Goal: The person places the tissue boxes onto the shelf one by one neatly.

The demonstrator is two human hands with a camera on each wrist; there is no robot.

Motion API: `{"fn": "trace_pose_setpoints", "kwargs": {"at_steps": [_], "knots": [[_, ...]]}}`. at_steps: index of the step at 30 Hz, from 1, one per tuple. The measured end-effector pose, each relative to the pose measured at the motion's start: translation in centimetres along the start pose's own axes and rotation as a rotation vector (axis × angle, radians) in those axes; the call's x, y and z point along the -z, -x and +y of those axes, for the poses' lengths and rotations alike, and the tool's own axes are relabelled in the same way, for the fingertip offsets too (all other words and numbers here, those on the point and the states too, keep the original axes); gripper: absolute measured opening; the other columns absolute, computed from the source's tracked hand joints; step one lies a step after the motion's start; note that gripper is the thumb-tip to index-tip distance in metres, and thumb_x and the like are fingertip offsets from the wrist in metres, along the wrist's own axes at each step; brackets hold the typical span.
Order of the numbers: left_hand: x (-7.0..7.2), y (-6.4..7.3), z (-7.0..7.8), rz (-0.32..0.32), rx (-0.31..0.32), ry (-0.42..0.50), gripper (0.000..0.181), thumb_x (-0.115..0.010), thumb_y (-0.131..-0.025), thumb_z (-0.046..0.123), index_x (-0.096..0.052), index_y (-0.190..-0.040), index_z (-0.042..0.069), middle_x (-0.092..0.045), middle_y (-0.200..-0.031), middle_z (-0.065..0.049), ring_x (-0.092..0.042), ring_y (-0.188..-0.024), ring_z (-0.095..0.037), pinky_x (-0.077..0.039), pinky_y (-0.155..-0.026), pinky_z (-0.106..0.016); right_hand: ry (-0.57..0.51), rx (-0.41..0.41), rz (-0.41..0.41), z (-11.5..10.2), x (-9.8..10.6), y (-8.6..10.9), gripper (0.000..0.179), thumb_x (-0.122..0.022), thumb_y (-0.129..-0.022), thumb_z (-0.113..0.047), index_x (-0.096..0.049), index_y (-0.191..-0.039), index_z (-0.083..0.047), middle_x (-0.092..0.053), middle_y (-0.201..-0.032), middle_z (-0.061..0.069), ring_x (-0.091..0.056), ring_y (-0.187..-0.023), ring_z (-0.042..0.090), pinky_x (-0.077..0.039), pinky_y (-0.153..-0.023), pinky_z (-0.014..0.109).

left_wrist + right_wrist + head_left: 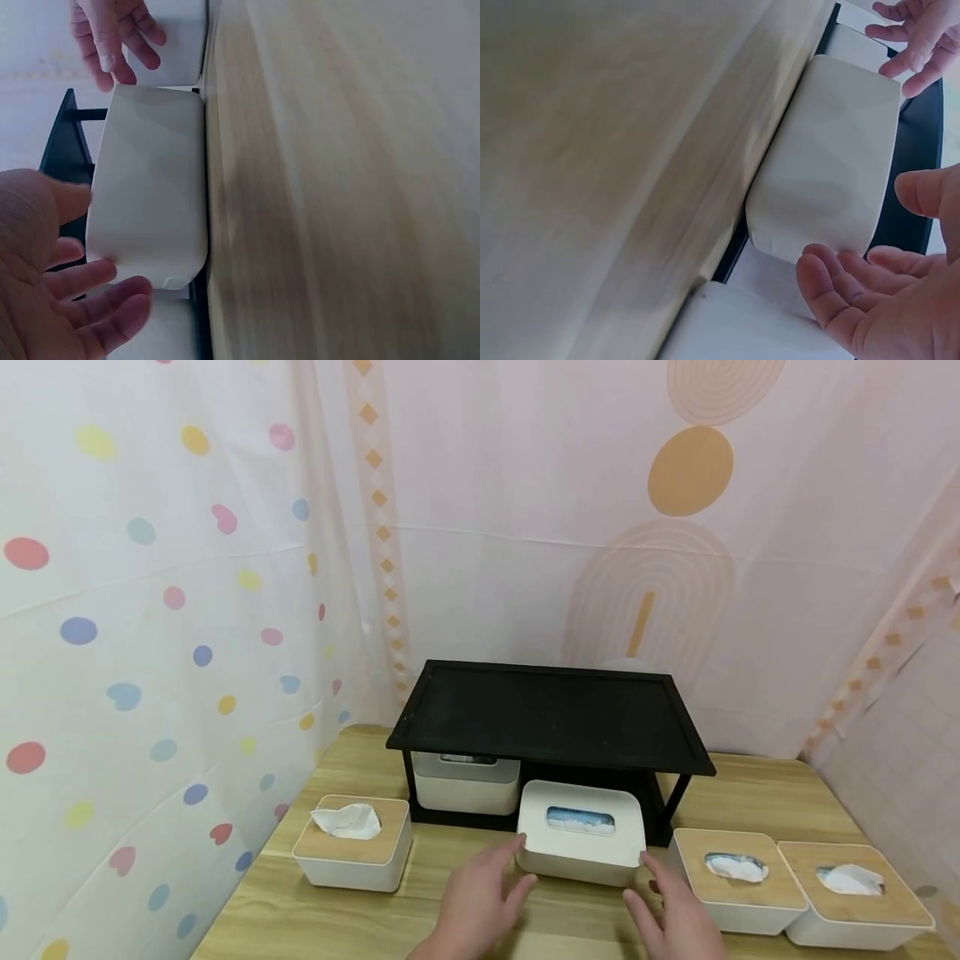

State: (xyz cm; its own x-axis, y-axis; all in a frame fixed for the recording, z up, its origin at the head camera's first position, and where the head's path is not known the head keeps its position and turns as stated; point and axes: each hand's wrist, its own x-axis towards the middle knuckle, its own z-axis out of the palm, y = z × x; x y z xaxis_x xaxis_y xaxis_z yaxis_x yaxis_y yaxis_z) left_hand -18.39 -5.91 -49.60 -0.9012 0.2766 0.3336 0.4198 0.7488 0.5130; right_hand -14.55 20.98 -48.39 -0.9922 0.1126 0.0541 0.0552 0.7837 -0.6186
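A white tissue box point(581, 849) with an oval slot showing blue-and-white packaging stands partly out of the lower level of a black rack point(551, 710). My left hand point(480, 902) is at its near left corner, with fingertips at the box's side in the left wrist view. Opposite it, my right hand point(675, 914) has its fingers loosely bent beside the near right corner. In the right wrist view, the right fingertips lie close to the box's end point(832, 157); whether they touch it I cannot tell. Neither hand wraps round the box.
Inside the rack at left sits another pale tissue box point(468, 795). A wood-lidded tissue box point(352, 860) stands left of the rack. Two more wood-lidded boxes, the nearer one point(738, 893) and the outer one point(855, 906), stand at right on the wooden table point(255, 922).
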Motion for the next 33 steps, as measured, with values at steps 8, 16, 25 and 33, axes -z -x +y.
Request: {"fn": "trace_pose_setpoints", "kwargs": {"at_steps": [8, 16, 25, 33], "knots": [[0.8, 0.9, 0.3, -0.199, -0.039, -0.170, 0.075, -0.076, -0.098, 0.044, -0.048, -0.161, 0.015, -0.063, -0.153, -0.011, -0.070, -0.125, -0.034, -0.060, -0.100, -0.052, 0.204, 0.118, -0.007, 0.7, -0.1, 0.8, 0.061, -0.077, -0.099, -0.034, -0.059, -0.150, -0.004, -0.068, -0.143, 0.021, -0.070, -0.125, 0.042, -0.058, -0.101, 0.059], [1.3, 1.5, 0.5, -0.242, -0.094, -0.307, 0.081, -0.075, -0.098, 0.050, -0.042, -0.165, 0.018, -0.061, -0.155, -0.007, -0.071, -0.118, -0.028, -0.062, -0.096, -0.045, 0.290, 0.088, -0.032, 1.1, -0.6, 0.9, 0.074, -0.081, -0.095, -0.038, -0.052, -0.158, -0.013, -0.078, -0.105, 0.008, -0.073, -0.087, 0.023, -0.060, -0.071, 0.043], [1.0, 1.4, 0.3, -0.290, -0.036, -0.294, 0.090, -0.077, -0.095, 0.053, -0.034, -0.169, 0.024, -0.065, -0.149, -0.010, -0.071, -0.119, -0.032, -0.061, -0.096, -0.049, 0.289, -0.007, -0.185, 1.0, -0.8, 0.4, 0.090, -0.081, -0.093, -0.047, -0.038, -0.166, -0.015, -0.066, -0.079, -0.002, -0.060, -0.068, 0.014, -0.048, -0.057, 0.036], [1.0, 1.5, 0.0, -0.307, -0.021, -0.274, 0.094, -0.078, -0.095, 0.053, -0.028, -0.171, 0.029, -0.069, -0.143, -0.011, -0.072, -0.117, -0.032, -0.061, -0.095, -0.050, 0.258, 0.015, -0.191, 1.2, -0.8, 0.3, 0.094, -0.083, -0.092, -0.045, -0.036, -0.167, -0.013, -0.080, -0.103, 0.010, -0.074, -0.076, 0.023, -0.056, -0.060, 0.042]]}}
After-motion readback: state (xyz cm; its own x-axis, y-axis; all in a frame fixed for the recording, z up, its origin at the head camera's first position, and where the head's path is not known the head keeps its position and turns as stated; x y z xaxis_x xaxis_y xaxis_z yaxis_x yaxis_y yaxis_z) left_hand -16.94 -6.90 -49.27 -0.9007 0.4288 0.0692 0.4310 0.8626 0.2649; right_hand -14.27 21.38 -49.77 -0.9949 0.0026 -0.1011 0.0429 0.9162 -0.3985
